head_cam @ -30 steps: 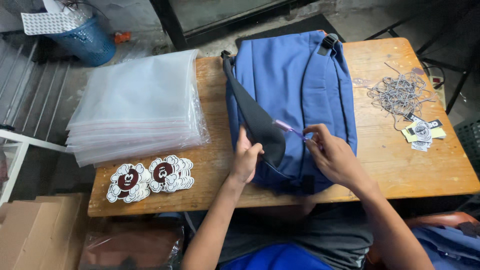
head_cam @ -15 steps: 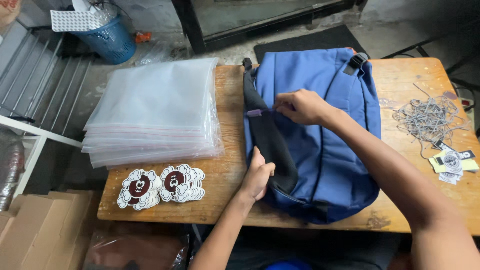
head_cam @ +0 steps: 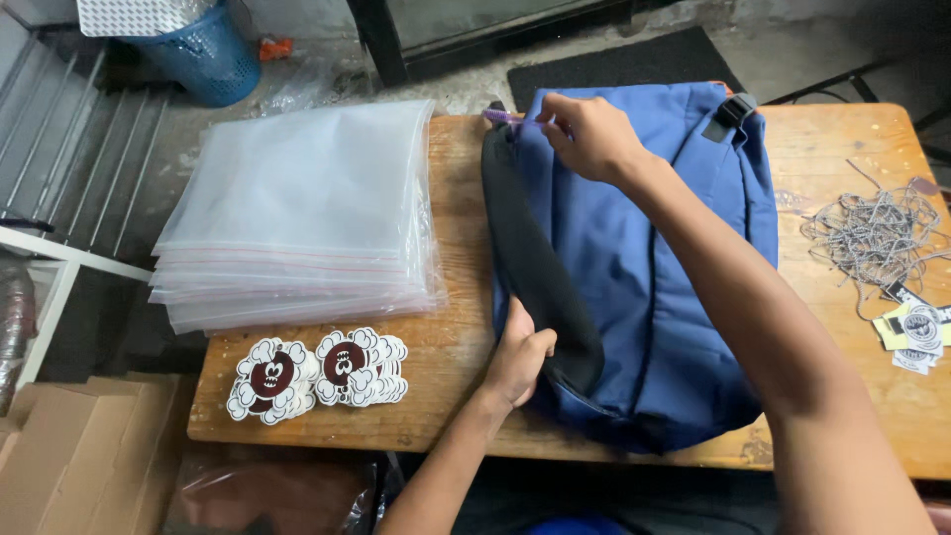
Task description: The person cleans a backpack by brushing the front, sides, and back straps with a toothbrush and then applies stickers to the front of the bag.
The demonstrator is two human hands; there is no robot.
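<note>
A blue backpack (head_cam: 654, 297) lies flat on a wooden table (head_cam: 456, 327), its dark side panel facing left. My left hand (head_cam: 520, 357) grips the backpack's near left edge by the dark panel. My right hand (head_cam: 584, 134) is at the far top-left corner of the backpack, fingers pinched on a purple zipper pull (head_cam: 507, 117). My right forearm crosses over the bag's front.
A stack of clear plastic bags (head_cam: 302, 218) fills the table's left side, with two piles of flower-shaped stickers (head_cam: 317, 374) in front of it. A tangle of grey strings (head_cam: 872, 238) and paper tags (head_cam: 911, 332) lie at right. Blue bin (head_cam: 203, 54) and cardboard boxes (head_cam: 69, 456) stand on the floor.
My right hand has slid with the zipper pull from the bag's near middle up to its far top-left corner. My left hand stayed on the near edge.
</note>
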